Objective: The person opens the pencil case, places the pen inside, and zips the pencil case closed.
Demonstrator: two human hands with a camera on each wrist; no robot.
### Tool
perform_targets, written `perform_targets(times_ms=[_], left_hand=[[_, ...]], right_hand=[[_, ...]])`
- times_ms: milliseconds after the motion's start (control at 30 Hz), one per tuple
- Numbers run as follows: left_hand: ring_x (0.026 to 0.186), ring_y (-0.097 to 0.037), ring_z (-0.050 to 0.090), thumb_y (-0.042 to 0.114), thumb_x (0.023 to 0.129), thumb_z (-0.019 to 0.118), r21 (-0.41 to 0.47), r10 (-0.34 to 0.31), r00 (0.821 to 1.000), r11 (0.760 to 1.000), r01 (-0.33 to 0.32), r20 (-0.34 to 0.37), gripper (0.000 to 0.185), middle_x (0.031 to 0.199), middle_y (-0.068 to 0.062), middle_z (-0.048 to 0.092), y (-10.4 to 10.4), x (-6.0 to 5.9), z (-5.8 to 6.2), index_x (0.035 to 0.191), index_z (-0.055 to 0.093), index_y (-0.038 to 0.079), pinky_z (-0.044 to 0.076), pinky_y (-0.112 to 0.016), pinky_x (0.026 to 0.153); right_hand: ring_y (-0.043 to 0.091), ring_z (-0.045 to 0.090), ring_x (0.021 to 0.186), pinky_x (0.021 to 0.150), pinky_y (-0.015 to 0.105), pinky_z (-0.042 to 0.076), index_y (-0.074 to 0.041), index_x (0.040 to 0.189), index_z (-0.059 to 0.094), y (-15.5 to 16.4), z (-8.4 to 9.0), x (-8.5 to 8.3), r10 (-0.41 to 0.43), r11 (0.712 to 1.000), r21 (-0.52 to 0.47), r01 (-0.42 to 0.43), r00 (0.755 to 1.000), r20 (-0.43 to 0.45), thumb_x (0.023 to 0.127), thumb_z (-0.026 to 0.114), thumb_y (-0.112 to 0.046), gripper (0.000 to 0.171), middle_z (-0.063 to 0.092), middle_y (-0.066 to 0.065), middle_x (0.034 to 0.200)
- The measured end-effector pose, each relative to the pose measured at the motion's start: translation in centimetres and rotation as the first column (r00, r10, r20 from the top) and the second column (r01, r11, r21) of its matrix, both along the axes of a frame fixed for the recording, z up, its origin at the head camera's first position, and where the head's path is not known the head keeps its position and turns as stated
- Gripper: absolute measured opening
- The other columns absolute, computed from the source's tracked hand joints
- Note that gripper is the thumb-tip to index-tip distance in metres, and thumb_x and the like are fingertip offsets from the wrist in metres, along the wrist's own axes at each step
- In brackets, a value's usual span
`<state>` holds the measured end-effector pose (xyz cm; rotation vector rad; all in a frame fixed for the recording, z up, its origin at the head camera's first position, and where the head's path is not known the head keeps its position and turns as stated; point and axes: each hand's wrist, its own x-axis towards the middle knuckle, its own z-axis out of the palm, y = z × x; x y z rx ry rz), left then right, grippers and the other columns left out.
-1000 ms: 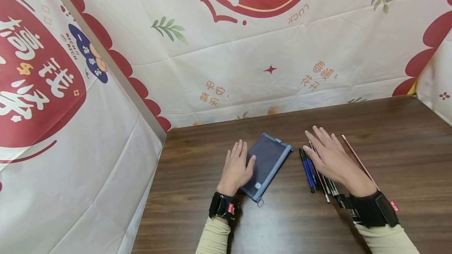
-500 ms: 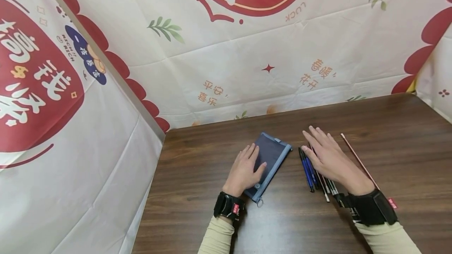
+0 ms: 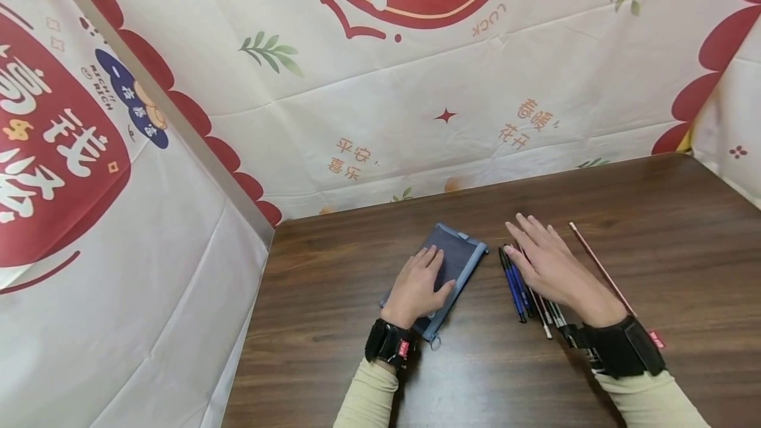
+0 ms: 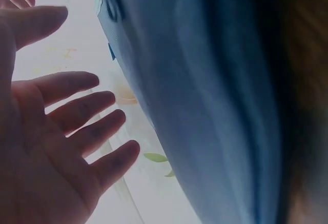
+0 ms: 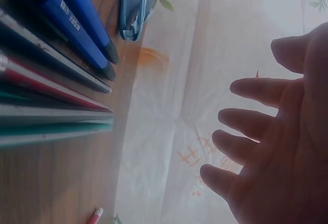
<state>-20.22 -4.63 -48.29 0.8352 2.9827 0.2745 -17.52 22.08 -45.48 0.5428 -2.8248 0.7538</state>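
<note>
A flat blue-grey zippered mesh pouch (image 3: 456,268) lies aslant on the wooden table. Over it hovers my left hand (image 3: 415,288), fingers straight; the left wrist view shows a gap between the palm and the pouch (image 4: 169,80). My right hand (image 3: 553,269) hangs with spread fingers above a row of pens and pencils and holds nothing. Blue pens (image 3: 514,288) form the left side of that row. Pencils beside them, including a red-striped pencil (image 5: 46,83), are partly hidden under the right hand in the head view. Farther right lies a single red pencil (image 3: 600,268).
The brown table (image 3: 321,283) ends at a white printed cloth (image 3: 386,98) hanging along its back edge. Another cloth-covered panel (image 3: 178,296) stands along the left side. Bare wood shows between the pouch and the pens.
My left hand has moved right, from the pouch's left edge to over its middle. The right hand stays above the pens and pencils. The head view has shifted slightly.
</note>
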Motion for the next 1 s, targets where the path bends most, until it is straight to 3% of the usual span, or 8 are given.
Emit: perform_targets(times_ms=[200,767,1000], left_hand=[[0.148,-0.023,0.028,0.049,0.099,0.052,-0.043,0.012,0.999,0.999,-0.010,0.042,0.069,0.160,-0.008,0.031,0.4,0.0,0.0,0.154,0.034,0.012,0.024,-0.039,0.118],[0.150,-0.024,0.023,0.060,0.093,0.055,-0.112,0.039,0.997,0.993,-0.031,0.072,0.081,0.162,-0.010,0.026,1.5,-0.2,-0.6,0.155,0.032,0.012,0.023,-0.041,0.118],[0.151,-0.025,0.020,0.062,0.091,0.056,-0.117,0.068,0.994,0.991,-0.058,0.088,0.084,0.163,-0.012,0.021,1.8,-0.2,-0.5,0.156,0.029,0.015,0.022,-0.044,0.119]], right_hand=[[0.048,0.014,0.147,0.116,0.062,0.005,0.006,0.149,0.034,0.1,0.1,0.2,0.004,1.000,0.008,-0.004,0.999,0.040,0.108,0.035,-0.029,0.054,0.021,0.034,0.156],[0.049,0.014,0.146,0.114,0.064,0.006,0.005,0.149,0.036,0.2,0.1,0.3,-0.004,1.000,0.002,0.004,0.995,0.097,0.108,0.034,-0.035,0.057,0.018,0.034,0.157],[0.051,0.020,0.143,0.111,0.066,0.014,0.006,0.146,0.041,0.2,0.1,0.1,0.006,0.999,-0.032,-0.003,0.996,0.085,0.108,0.036,-0.033,0.055,0.023,0.034,0.155]])
